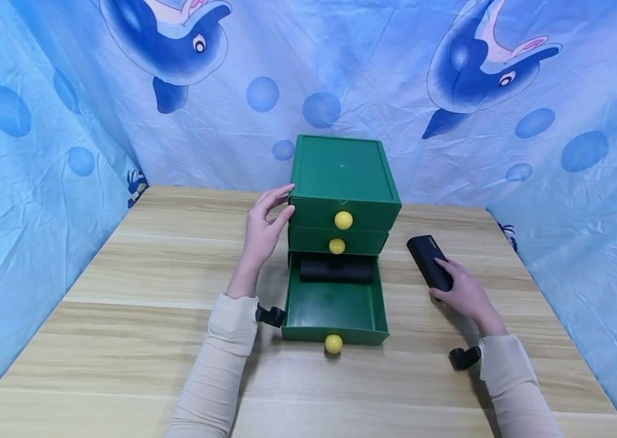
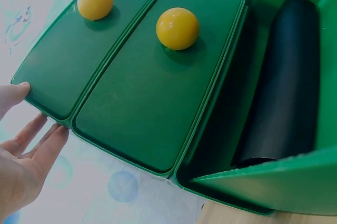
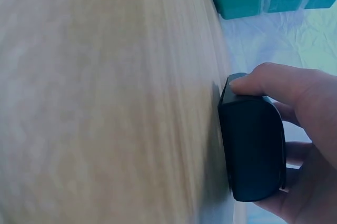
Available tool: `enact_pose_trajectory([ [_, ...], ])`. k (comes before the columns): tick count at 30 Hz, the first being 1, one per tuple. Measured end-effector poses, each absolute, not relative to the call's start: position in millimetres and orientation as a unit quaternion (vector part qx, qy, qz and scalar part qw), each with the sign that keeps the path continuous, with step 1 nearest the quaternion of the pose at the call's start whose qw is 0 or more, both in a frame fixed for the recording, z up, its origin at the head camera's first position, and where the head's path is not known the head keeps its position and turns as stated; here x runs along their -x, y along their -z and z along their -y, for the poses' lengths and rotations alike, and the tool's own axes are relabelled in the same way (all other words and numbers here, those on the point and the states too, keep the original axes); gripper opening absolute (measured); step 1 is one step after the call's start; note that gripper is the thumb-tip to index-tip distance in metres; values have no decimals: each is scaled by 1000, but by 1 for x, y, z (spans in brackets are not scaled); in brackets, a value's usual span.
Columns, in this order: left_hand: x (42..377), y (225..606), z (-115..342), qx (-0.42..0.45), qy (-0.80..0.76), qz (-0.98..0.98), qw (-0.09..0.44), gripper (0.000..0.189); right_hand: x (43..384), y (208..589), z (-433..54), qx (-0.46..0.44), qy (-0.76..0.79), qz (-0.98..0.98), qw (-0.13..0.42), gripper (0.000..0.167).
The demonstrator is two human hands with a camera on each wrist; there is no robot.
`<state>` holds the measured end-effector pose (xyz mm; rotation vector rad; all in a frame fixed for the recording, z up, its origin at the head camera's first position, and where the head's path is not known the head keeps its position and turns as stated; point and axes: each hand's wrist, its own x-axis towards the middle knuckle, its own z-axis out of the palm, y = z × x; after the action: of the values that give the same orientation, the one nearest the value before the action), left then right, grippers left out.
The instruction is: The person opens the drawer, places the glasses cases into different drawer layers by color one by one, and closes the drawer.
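Note:
A green drawer cabinet (image 1: 344, 169) with round yellow knobs stands on the table, its bottom drawer (image 1: 330, 309) pulled out. My left hand (image 1: 265, 228) rests against the cabinet's left side, fingers fairly straight at the top drawer's front edge. Inside the pulled-out drawer, a black rounded case (image 2: 287, 77) lies crosswise towards the back. To the right of the cabinet, my right hand (image 1: 464, 291) grips a black glasses case (image 1: 427, 258) with small pale lettering near its far end. Thumb and fingers span its two sides in the right wrist view, close over the tabletop.
The upper two drawers (image 1: 313, 214) are pushed in. Pale wood tabletop (image 1: 122, 340) extends on both sides of the cabinet. Behind it hangs a blue curtain (image 1: 286, 61) printed with dolphins, which also runs along both sides. A small black camera sits on each wrist.

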<state>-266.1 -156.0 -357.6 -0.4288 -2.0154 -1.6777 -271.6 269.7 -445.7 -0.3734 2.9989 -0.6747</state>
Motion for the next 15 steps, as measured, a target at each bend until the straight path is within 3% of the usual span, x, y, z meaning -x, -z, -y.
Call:
enact_pose_trajectory([
  [15, 268, 356, 158, 160, 618, 733, 235, 37, 265, 434, -269, 91, 255, -963, 8, 69],
])
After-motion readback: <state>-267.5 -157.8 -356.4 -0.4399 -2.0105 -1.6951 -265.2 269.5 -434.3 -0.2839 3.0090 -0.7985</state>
